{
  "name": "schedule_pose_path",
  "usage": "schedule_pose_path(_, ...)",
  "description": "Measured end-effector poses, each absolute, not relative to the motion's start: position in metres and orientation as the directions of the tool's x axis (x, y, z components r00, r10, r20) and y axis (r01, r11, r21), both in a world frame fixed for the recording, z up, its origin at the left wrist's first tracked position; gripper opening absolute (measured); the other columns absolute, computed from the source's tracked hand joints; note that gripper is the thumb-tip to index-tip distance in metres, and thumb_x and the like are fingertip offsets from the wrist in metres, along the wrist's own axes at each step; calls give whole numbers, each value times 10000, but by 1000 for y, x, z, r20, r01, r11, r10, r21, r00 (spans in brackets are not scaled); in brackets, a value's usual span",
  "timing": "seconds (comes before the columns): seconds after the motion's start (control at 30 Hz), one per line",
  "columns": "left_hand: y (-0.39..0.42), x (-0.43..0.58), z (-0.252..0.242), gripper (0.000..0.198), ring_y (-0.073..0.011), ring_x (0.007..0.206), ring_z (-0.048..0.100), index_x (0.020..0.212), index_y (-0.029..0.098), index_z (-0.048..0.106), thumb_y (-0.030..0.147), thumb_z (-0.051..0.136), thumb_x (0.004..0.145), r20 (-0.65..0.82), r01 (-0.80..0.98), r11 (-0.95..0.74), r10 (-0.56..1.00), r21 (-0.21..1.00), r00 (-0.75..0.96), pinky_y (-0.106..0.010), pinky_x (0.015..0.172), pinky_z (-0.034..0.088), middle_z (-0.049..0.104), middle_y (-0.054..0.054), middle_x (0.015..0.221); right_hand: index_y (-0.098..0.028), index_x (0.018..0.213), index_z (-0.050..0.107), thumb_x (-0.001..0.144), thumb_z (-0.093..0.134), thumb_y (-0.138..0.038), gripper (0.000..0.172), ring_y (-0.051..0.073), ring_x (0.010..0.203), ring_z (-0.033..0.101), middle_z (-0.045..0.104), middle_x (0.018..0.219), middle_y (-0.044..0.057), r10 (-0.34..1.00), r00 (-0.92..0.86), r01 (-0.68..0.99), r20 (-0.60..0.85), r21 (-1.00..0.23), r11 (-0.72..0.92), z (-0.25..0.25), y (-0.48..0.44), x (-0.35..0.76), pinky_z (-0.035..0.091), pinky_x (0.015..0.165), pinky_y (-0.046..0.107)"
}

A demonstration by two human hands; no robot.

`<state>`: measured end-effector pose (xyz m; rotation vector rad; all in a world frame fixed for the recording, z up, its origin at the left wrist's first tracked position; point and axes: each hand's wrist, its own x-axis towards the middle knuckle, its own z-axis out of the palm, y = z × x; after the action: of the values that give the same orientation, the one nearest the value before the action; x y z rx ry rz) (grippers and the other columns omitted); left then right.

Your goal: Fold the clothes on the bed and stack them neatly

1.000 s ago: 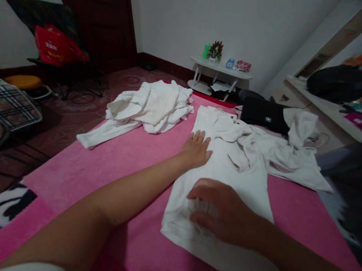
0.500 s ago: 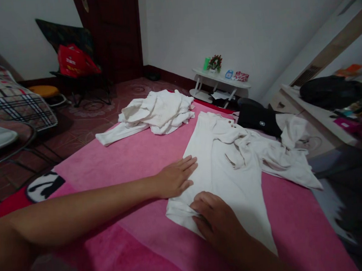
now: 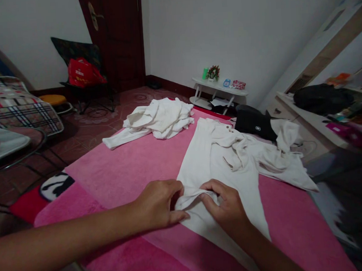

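Note:
A white long-sleeved shirt (image 3: 229, 181) lies spread on the pink blanket (image 3: 134, 171), its buttoned neck at the far end and one sleeve bunched off to the right. At its near left hem corner, my left hand (image 3: 163, 204) has thumb and fingers curled around the edge of the cloth. My right hand (image 3: 223, 202) pinches the same hem a little further right, lifting a fold between the two hands. A second white garment (image 3: 163, 118) sits crumpled at the far left of the blanket, one sleeve stretched out.
A black item (image 3: 255, 122) with a small white logo lies beyond the shirt. Behind it stands a low white table (image 3: 219, 86) with a plant and small boxes. A chair holds a red bag (image 3: 85, 72); a cluttered desk (image 3: 315, 121) is on the right.
My left hand has gone from lying flat on the shirt to gripping its hem corner. The hem edge is now raised between both hands. The camera view has shifted slightly.

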<state>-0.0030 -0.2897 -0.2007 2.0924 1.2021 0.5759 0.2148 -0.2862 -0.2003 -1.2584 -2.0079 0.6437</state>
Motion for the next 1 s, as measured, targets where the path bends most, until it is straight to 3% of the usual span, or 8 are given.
schedule_pose_path(0.17, -288, 5, -209, 299, -106, 548, 491, 948, 197, 500, 226, 658, 696, -12, 513, -253, 889, 820, 458, -199, 490, 287, 559, 65, 656, -188, 777, 644, 775, 563, -131, 99, 128, 690, 577, 623, 723, -10, 900, -305, 552, 312, -712, 434, -199, -288, 219, 403, 644, 223)
schedule_pose_path(0.3, -288, 6, -214, 109, -89, 537, 431, 731, 182, 480, 176, 588, 714, 45, 474, -272, 898, 837, 437, -199, 493, 274, 486, 59, 603, -189, 791, 645, 766, 568, -98, 122, 122, 698, 575, 618, 735, -10, 882, -343, 512, 322, -723, 464, -196, -286, 222, 414, 648, 218)
schedule_pose_path(0.47, -290, 5, -216, 239, -77, 539, 392, 548, 170, 327, 77, 518, 657, 210, 516, -451, 864, 728, 458, -214, 522, 256, 417, 41, 586, -188, 856, 663, 741, 536, -36, 228, 133, 785, 591, 612, 814, 13, 821, -450, 417, 351, -731, 541, -195, -282, 226, 443, 709, 232)
schedule_pose_path(0.63, -298, -2, -201, 116, -88, 469, 359, 597, 181, 458, 125, 540, 658, -81, 705, -413, 830, 576, 551, -227, 470, 203, 462, 46, 539, -200, 909, 671, 747, 530, -27, 276, 134, 805, 582, 615, 851, 12, 775, -600, 471, 198, -696, 542, -199, -291, 228, 433, 729, 241)
schedule_pose_path(0.77, -293, -8, -164, 101, -94, 452, 384, 618, 198, 574, 240, 645, 676, -236, 667, -511, 669, 543, 705, -226, 450, 220, 544, 43, 548, -221, 934, 687, 714, 667, -115, 245, 148, 828, 592, 643, 875, -2, 746, -666, 553, 12, -662, 505, -202, -301, 228, 431, 751, 243)
schedule_pose_path(0.87, -265, 5, -141, 120, -109, 489, 478, 723, 214, 651, 278, 581, 796, -137, 594, -571, 646, 567, 751, -226, 476, 295, 611, 24, 599, -228, 951, 698, 684, 734, -176, 274, 150, 844, 605, 661, 908, -4, 757, -654, 562, 5, -666, 490, -203, -302, 227, 433, 780, 236)
schedule_pose_path(1.0, -194, 55, -153, 206, -199, 766, 630, 916, 191, 668, 234, 472, 872, 124, 687, -605, 780, 403, 614, -279, 655, 439, 681, -66, 849, -240, 919, 720, 671, 751, -200, 254, 119, 714, 603, 661, 826, -28, 734, -678, 575, -46, -656, 489, -211, -294, 222, 431, 675, 197)
